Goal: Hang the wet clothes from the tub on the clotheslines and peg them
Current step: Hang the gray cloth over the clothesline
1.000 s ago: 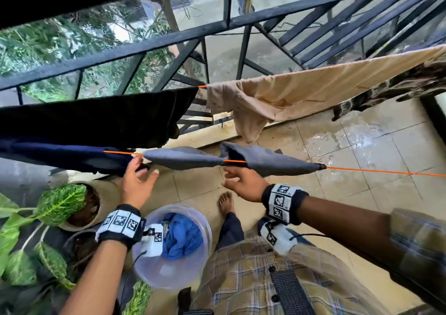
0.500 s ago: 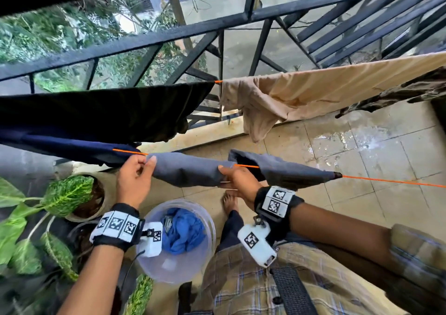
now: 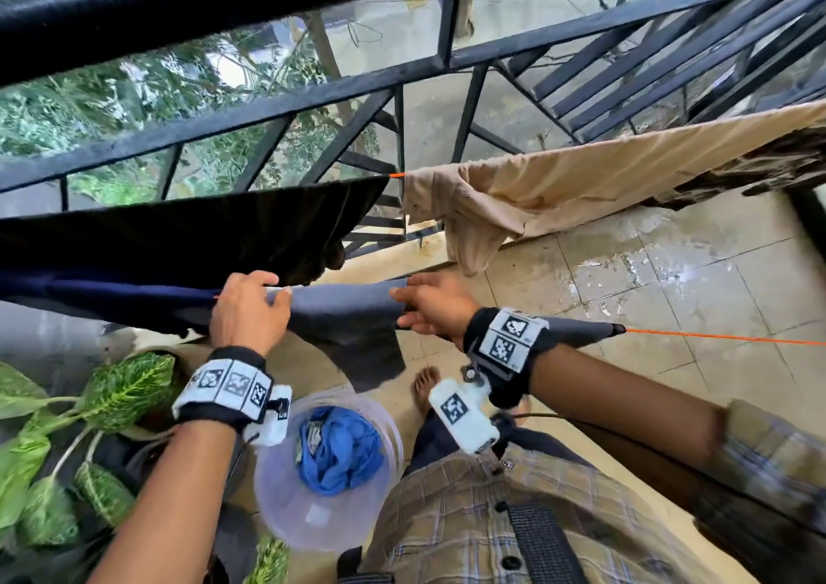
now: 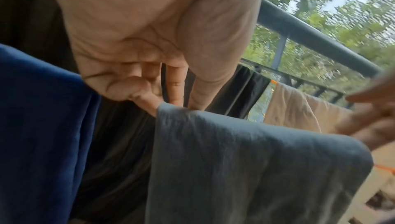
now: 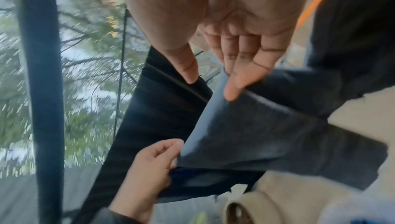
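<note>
Grey garment (image 3: 344, 310) stretched lengthwise along orange clothesline (image 3: 724, 337), left hand (image 3: 248, 310) pinching one end, right hand (image 3: 436, 304) pinching the middle

Between the hands hangs a plain grey cloth (image 3: 344, 315); left of the left hand (image 3: 248, 310), a navy one (image 3: 111, 297). Beyond the right hand (image 3: 431, 304): beige cloth (image 3: 558, 190), orange line (image 3: 715, 337). Below them, a bright blue cloth (image 3: 339, 449) in a clear tub (image 3: 286, 507).

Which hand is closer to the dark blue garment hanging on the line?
Left. The left hand grips the grey cloth right at the dark blue garment; the right hand holds the grey cloth further along, away from it.
</note>
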